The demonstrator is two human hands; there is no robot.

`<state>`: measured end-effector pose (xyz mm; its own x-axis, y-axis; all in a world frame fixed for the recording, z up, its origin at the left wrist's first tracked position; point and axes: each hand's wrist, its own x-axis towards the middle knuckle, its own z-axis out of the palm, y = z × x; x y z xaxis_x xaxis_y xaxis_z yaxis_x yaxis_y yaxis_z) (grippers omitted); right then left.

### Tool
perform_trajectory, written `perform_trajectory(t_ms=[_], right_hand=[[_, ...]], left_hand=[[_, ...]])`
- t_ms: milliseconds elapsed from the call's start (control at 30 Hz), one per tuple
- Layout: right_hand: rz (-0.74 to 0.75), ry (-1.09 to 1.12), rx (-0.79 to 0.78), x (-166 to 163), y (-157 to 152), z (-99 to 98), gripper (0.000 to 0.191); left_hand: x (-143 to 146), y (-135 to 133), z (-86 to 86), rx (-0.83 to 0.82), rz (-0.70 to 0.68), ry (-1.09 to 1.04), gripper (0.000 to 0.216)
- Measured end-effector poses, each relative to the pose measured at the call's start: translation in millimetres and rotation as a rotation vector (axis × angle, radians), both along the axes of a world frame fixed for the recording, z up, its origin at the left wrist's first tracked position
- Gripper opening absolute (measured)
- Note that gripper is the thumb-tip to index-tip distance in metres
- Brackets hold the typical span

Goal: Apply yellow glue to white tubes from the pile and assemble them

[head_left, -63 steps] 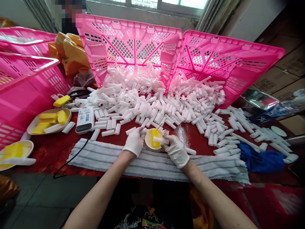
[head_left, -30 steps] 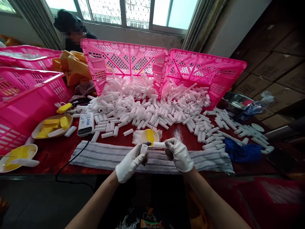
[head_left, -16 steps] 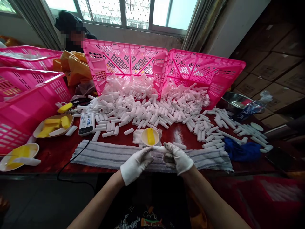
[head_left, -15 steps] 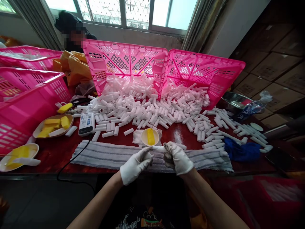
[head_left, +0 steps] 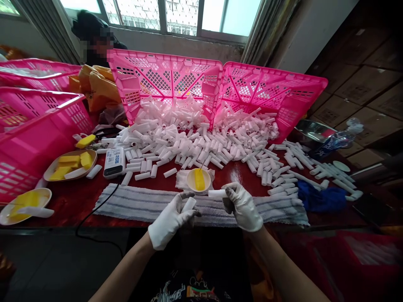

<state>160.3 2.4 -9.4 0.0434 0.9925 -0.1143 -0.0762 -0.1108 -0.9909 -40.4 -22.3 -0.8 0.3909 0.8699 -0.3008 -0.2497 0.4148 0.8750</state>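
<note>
My left hand (head_left: 174, 218), in a white glove with darkened fingertips, is closed on a short white plastic tube (head_left: 189, 204). Gloved the same way, my right hand (head_left: 242, 205) pinches another white tube (head_left: 217, 193) by its right end, so it points left. The two tubes are apart. Both hands hover over a striped towel (head_left: 135, 203) at the table's front edge. Just beyond them stands a small bowl (head_left: 189, 183) with a yellow sponge (head_left: 199, 179) in it. Behind that spreads a large heap of white tubes (head_left: 195, 144).
Two tipped pink crates (head_left: 170, 58) back the heap. To the left are more pink crates (head_left: 40, 117), a plate of yellow sponges (head_left: 71, 163) and a white device (head_left: 114, 162) with a black cable. A blue cloth (head_left: 321, 197) and bottle (head_left: 340, 140) lie right. A person (head_left: 91, 37) sits behind.
My hands have moved apart. The tube held between them is now in my right hand alone, while a second tube shows more plainly in my left hand.
</note>
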Motion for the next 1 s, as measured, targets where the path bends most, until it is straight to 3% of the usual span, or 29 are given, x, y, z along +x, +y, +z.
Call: perform_trajectory(t_ms=[233,333,400,500,600,667,733,800,867,933,1000], right_hand=[[0.103,-0.057,-0.041,-6,-2,2.0,0.033],[0.085,-0.224,-0.023,-7,-4,3.8,0.030],[0.071,-0.392,0.071,-7,-8,8.1,0.026],[0.119,-0.633,0.278,-8,-15,15.3,0.021],[0.196,-0.851,0.513,-11,-17,14.3,0.029],[0.138,-0.934,0.588,-15,-15,8.6,0.033],[0.040,-0.930,0.500,-18,-14,2.2,0.032],[-0.017,-0.930,0.402,-20,-16,-1.8,0.032],[-0.034,-1.036,0.534,-20,-21,-2.3,0.032],[-0.047,-1.204,0.844,-19,-29,0.0,0.032],[-0.038,-1.306,1.031,-19,-35,3.0,0.034]], left_hand=[[4,7,-5.5,0.230,-0.052,0.286,0.030],[3,9,2.3,0.404,-0.059,0.466,0.026],[2,11,6.8,0.473,-0.063,0.556,0.025],[4,16,8.4,0.333,-0.110,0.536,0.039],[12,18,4.9,0.172,-0.166,0.523,0.045],[18,17,2.0,0.287,-0.080,0.657,0.044],[23,15,-0.4,0.492,0.062,0.823,0.041],[26,13,-2.8,0.579,0.125,0.883,0.039],[28,12,-5.8,0.445,0.037,0.781,0.042],[29,11,-9.4,0.218,-0.134,0.589,0.044],[34,10,-13.3,0.069,-0.223,0.457,0.045]])
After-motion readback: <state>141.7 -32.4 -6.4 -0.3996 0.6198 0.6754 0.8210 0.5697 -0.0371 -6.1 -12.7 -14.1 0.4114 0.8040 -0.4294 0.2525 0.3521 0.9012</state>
